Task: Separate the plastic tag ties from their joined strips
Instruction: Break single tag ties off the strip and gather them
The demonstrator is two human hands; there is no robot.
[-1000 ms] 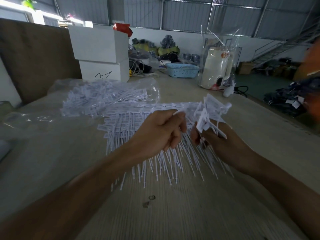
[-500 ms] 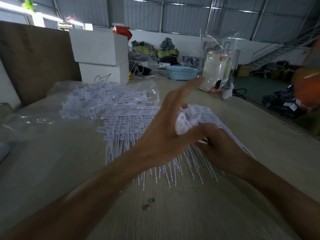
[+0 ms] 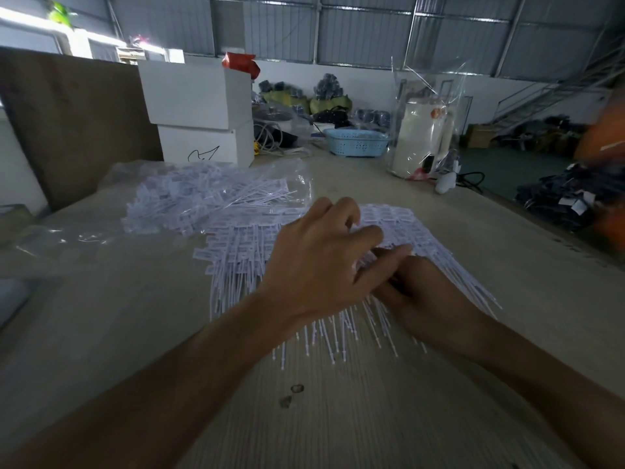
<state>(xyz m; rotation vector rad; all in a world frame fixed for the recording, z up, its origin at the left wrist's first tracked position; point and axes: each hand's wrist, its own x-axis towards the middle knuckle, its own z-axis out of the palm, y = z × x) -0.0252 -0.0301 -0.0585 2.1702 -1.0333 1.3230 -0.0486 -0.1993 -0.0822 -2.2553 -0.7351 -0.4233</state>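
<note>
The left hand (image 3: 318, 262) lies palm-down over the heap of white tag ties (image 3: 243, 252), its fingers loosely bent and spread, the fingertips touching the flat label ends at the top of the pile; it clasps nothing that can be seen. Just beside and partly under it, the right hand (image 3: 429, 292) rests low on the same heap with its fingers curled inward, tips meeting those of the left hand. Whether the right hand pinches a tie cannot be told, since the left hand covers its fingertips.

The tag ties fan out on the wooden counter (image 3: 338, 418), thin tails pointing toward the person, label ends away. Behind them to the left, a clear plastic bag (image 3: 189, 194) holds more ties. Farther back stand two stacked white boxes (image 3: 199, 110), a light blue basket (image 3: 356, 142) and a white container wrapped in clear plastic (image 3: 424, 137).
</note>
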